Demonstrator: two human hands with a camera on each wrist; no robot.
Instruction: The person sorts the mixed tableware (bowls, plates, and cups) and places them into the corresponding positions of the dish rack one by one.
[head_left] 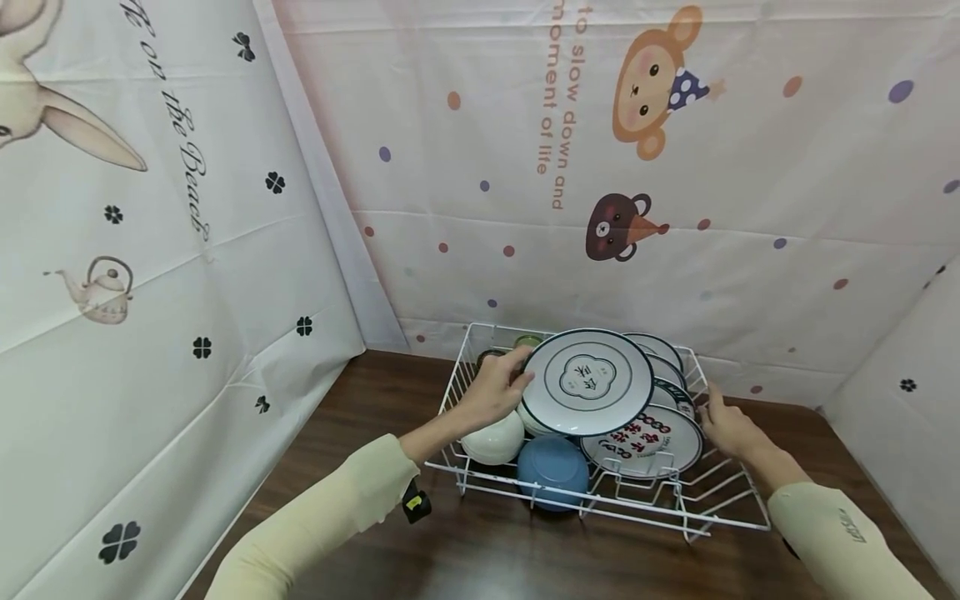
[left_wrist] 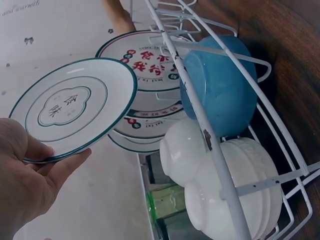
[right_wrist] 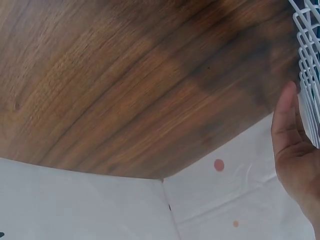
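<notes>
My left hand (head_left: 491, 392) pinches the edge of a white plate (head_left: 588, 383) with a dark green rim, thumb on its face and fingers behind. The plate is tilted above a white wire dish rack (head_left: 720, 518). Behind it, several plates stand in the rack, the front one (head_left: 678, 437) bearing red lettering. At the rack's right side, my right hand (head_left: 731, 429) grips the wire edge. In the right wrist view its thumb lies along the outside of the rack, while the other fingers are mostly hidden.
A blue bowl (head_left: 553, 471) and white bowls (left_wrist: 235, 190) sit in the rack's left part, with a green glass item (left_wrist: 167, 200) behind them. The rack stands on a dark wooden table (head_left: 360, 533). Printed white cloth (head_left: 480, 250) hangs behind and on both sides.
</notes>
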